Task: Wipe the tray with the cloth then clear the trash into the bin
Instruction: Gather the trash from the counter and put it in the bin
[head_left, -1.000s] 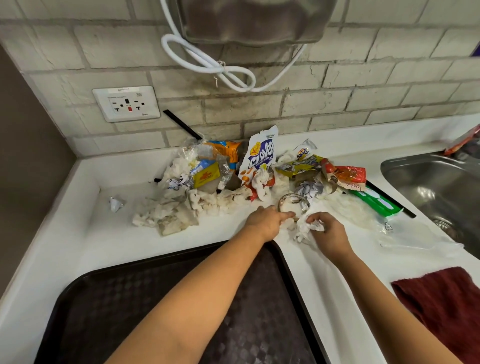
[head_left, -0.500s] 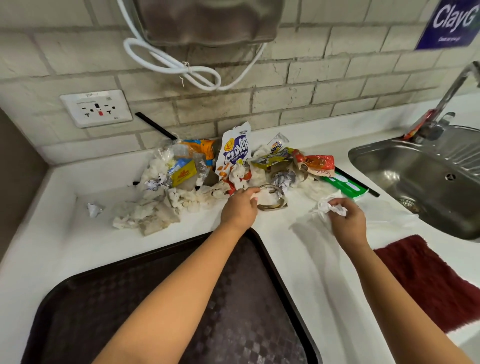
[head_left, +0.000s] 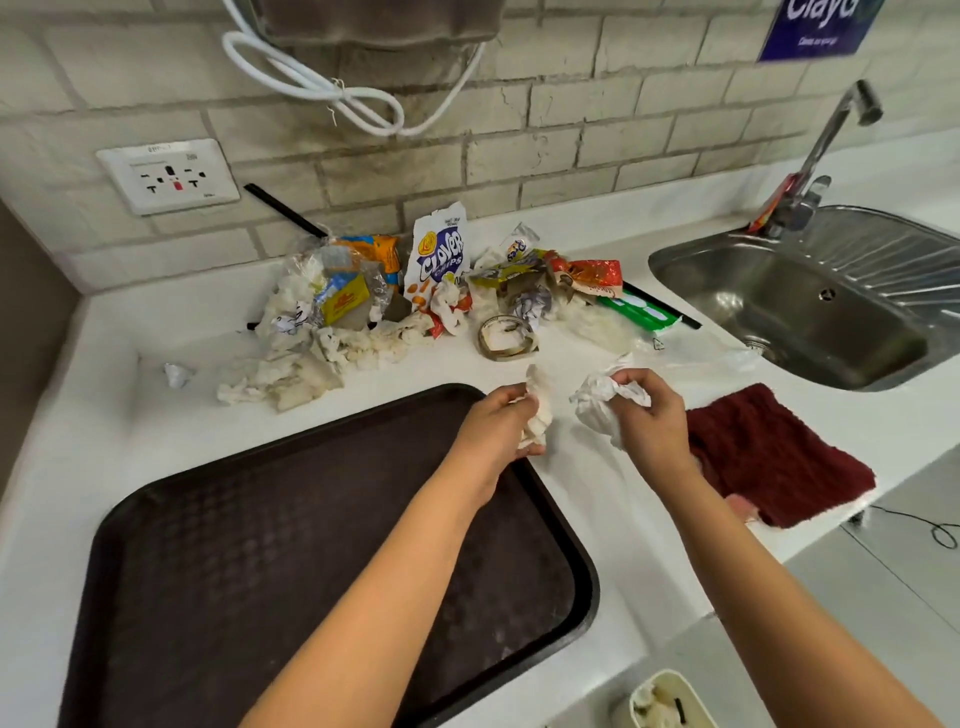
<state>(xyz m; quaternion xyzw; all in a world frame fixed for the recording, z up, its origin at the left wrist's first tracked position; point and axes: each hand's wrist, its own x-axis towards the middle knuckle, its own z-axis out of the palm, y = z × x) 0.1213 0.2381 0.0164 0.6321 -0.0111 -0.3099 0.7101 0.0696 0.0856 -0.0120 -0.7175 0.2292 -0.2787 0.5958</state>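
Both hands have pulled back from the trash pile toward the body since a second ago, each now carrying a wad of paper. Left hand (head_left: 498, 423) has its fingers curled round a crumpled tissue (head_left: 537, 410), hovering above the tray's far right corner; right hand (head_left: 649, 415) clutches a second scrunched tissue (head_left: 602, 397), just at three o'clock of the left one, above the bare table (head_left: 587, 499).

And there's the target: the bin (head_left: 667, 701), a pale tub with tissue already inside, sits down at five o'clock, below the table edge. The tray (head_left: 260, 545) lies dark and free of litter at seven o'clock, and the maroon cloth (head_left: 769, 457) rests flat at three o'clock, beside the right wrist, so my read is the wiping is finished and clearing is under way.

To do this well, I'd say keep both wads squeezed tight so no shreds fall onto the tray, swing them down over the bin's mouth, and let go only once directly above it; that opening looks narrow. Plenty is left at twelve o'clock: the trash pile (head_left: 415, 306) of wrappers, torn tissue, a Clover chips bag (head_left: 439, 260) and a tape ring (head_left: 506, 338) near its front. Loose tissue scraps at eleven o'clock are best gathered into one bundle, and a small foil scrap (head_left: 176, 375) lies apart at ten o'clock, easy to miss.
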